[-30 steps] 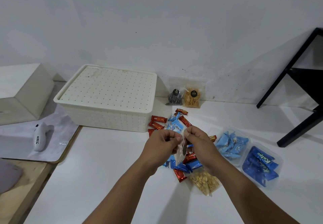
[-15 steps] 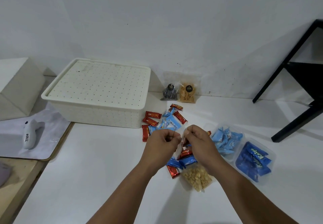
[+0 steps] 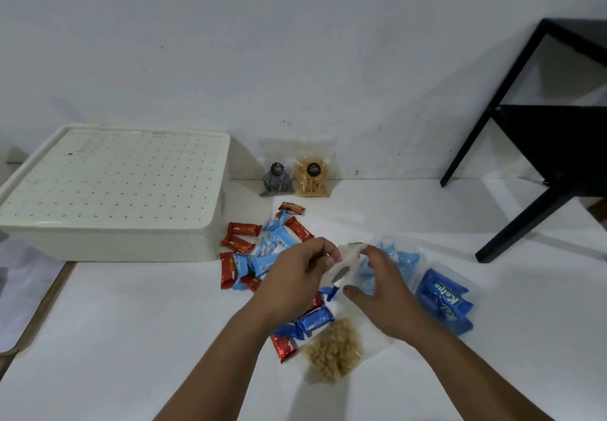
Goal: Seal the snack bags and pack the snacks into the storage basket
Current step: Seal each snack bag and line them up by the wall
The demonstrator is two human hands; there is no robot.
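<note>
Head view: both hands meet above a white table point(image 3: 131, 338), over a scattered pile of red and blue wrapped snacks point(image 3: 262, 250). The left hand point(image 3: 295, 277) pinches the edge of a small clear snack bag point(image 3: 348, 263) between thumb and curled fingers. The right hand point(image 3: 382, 292), its grip spread with fingers loosely bent, touches the bag's other side. A clear bag of pale puffed snacks point(image 3: 335, 351) lies on the table just in front of the pile. The white perforated storage basket point(image 3: 121, 190), lid on, sits left of the pile.
</note>
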